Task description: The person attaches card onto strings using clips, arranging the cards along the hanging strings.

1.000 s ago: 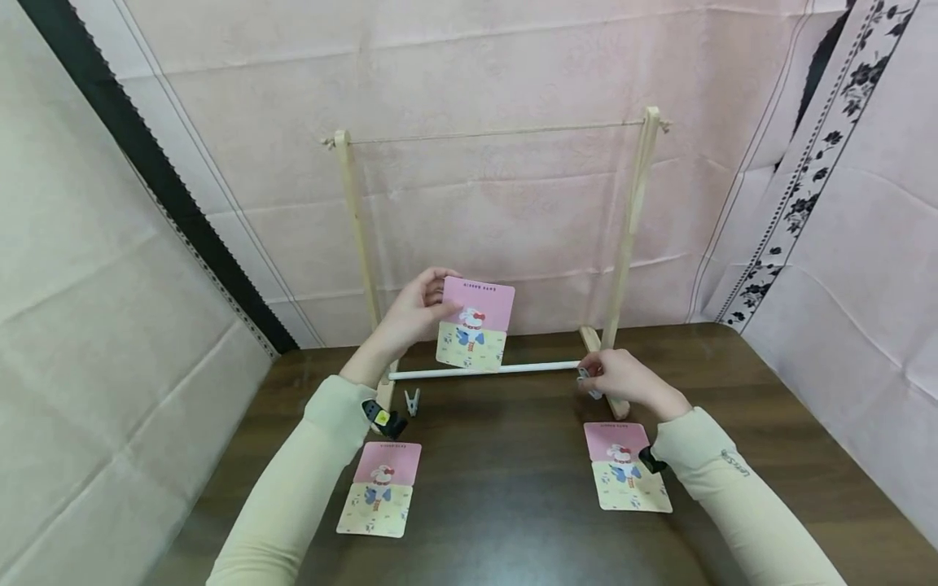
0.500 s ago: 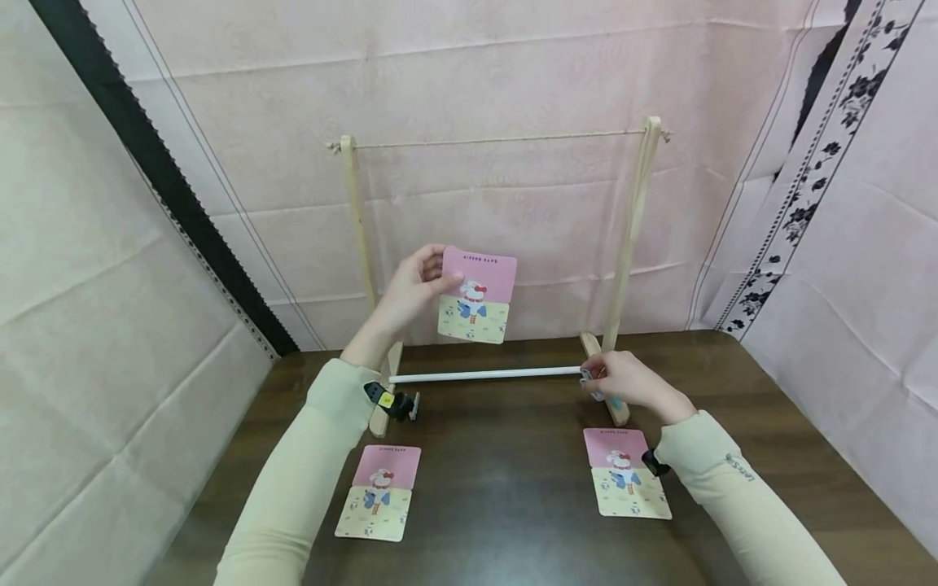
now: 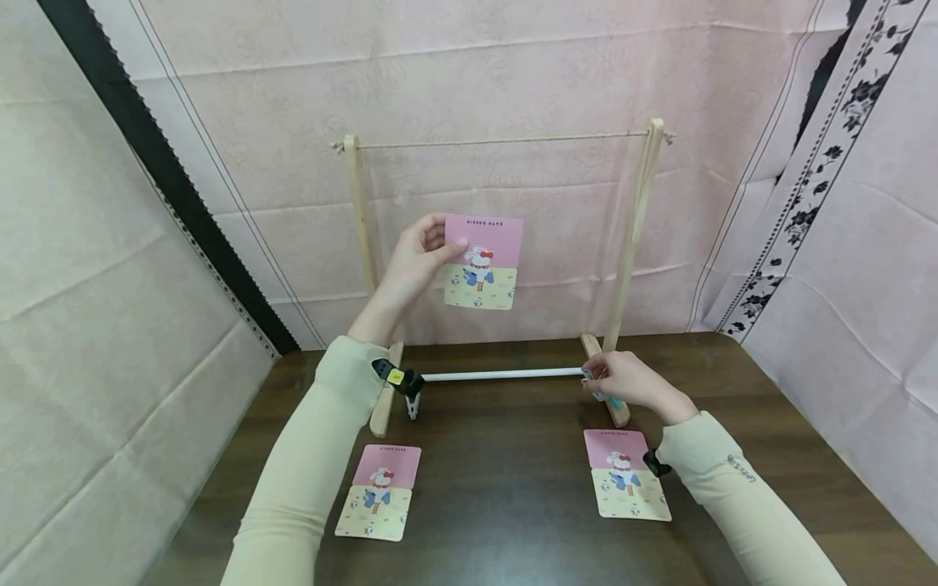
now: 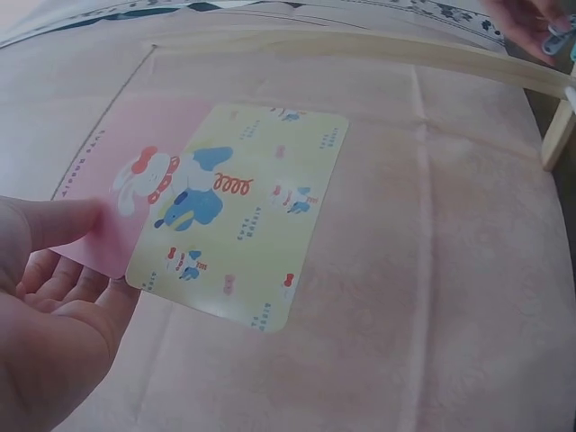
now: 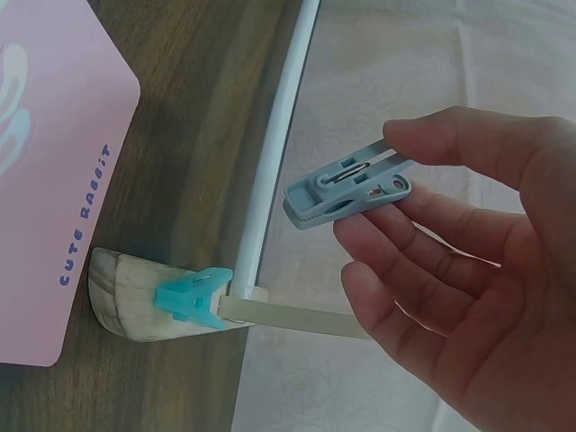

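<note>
My left hand (image 3: 419, 259) pinches a pink and yellow rabbit card (image 3: 482, 264) by its upper left edge, holding it upright below the string (image 3: 506, 142) of a wooden frame. Its thumb lies on the printed face in the left wrist view, fingers behind. Near the frame's right foot, my right hand (image 3: 632, 381) pinches a grey-blue clothespin (image 5: 346, 184) between thumb and fingers; its jaws are closed in the right wrist view. A teal clothespin (image 5: 193, 299) rests on the wooden foot (image 5: 126, 297) there. Another grey clothespin (image 3: 413, 405) shows just below the left wrist strap.
Two matching cards lie on the brown table (image 3: 506, 488): the left card (image 3: 378, 492) and the right card (image 3: 628, 474). Two wooden posts (image 3: 636, 228) carry the string, and a white rod (image 3: 506, 374) joins their feet. Pale cloth (image 3: 513, 73) hangs behind and at both sides.
My left hand has raised the card from near the white rod to nearer the string. The right hand stays by the right foot with its clothespin.
</note>
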A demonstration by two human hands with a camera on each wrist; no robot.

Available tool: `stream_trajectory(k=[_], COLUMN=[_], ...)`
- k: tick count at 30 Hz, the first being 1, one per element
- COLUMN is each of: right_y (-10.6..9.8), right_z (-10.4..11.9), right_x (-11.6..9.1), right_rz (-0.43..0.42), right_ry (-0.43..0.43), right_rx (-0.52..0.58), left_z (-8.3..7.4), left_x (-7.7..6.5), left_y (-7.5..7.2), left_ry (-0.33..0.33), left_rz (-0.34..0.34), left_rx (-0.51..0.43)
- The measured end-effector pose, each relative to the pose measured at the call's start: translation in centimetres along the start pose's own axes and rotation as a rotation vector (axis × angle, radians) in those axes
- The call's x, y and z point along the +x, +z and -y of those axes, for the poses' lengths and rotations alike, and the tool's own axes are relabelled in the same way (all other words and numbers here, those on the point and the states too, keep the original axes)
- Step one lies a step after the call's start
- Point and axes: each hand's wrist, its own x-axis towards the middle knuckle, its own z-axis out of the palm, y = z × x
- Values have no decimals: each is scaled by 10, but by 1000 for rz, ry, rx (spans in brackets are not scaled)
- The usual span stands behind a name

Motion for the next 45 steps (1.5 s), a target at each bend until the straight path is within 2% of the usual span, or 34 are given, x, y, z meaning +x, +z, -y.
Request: stream_trajectory(k=[18,25,35,45], right_y=[-2,-3,-4,-11], right_z=[-3,-5,-7,-6], right_x=[-1,-1,-2,-5], right_rz=[-10,3,-9,-9], right_ry=[-13,-19,-27,-31], right_rx=[-7,6,5,-5], left_z=[-16,-17,-21,-26], left_x=[23,30,42,56], left_y=[10,16,22,25], left_ry=[29,54,60,98], left_rz=[-56,-48,-54,-77], left_rx=[-97,-139,-117,-132])
